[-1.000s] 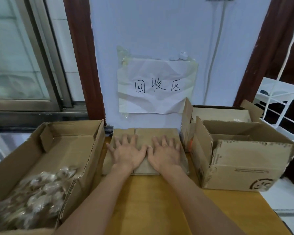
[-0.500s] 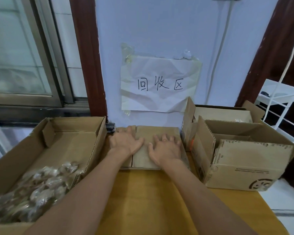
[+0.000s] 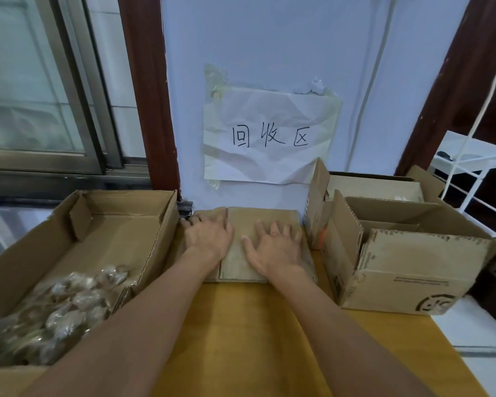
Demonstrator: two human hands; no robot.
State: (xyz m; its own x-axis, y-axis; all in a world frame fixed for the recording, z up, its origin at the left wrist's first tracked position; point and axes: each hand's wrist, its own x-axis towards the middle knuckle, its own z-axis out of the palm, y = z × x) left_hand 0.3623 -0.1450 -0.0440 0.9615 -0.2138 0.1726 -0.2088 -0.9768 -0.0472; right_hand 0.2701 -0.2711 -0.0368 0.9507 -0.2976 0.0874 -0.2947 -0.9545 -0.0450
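Pressing down on the flattened cardboard (image 3: 265, 217), both hands are lying palm-down with fingers straight and spread, gripping nothing. The sheet is lying flat on the tabletop (image 3: 241, 325) directly below the paper sign (image 3: 269, 136), its far edge close against the wall under the sign. The left hand (image 3: 209, 237) is resting below the sign's left half, over a seam running front to back, with its fingertips reaching toward the sheet's far left corner. The right hand (image 3: 277, 249) is resting below the sign's right half, a little nearer the person.

The cardboard is looking light and fairly stiff, yet springy along its folds, so it is likely to bulge back up once the palms come off. Its surface is dry and matte, not slippery. For lifting, the near edge or the two side edges are probably offering the best hold, thumbs on top and fingers under; pinching one corner alone is risking a floppy, bending sheet.

Below and to the left of the sign, an open box (image 3: 161, 224) is holding a heap of clear-wrapped packets (image 3: 63, 308). Below and to the right of the sign, a second open box (image 3: 407, 282) is standing in front of another carton (image 3: 370, 187). Farther right of the sign, a white wire rack (image 3: 470, 179) is showing.
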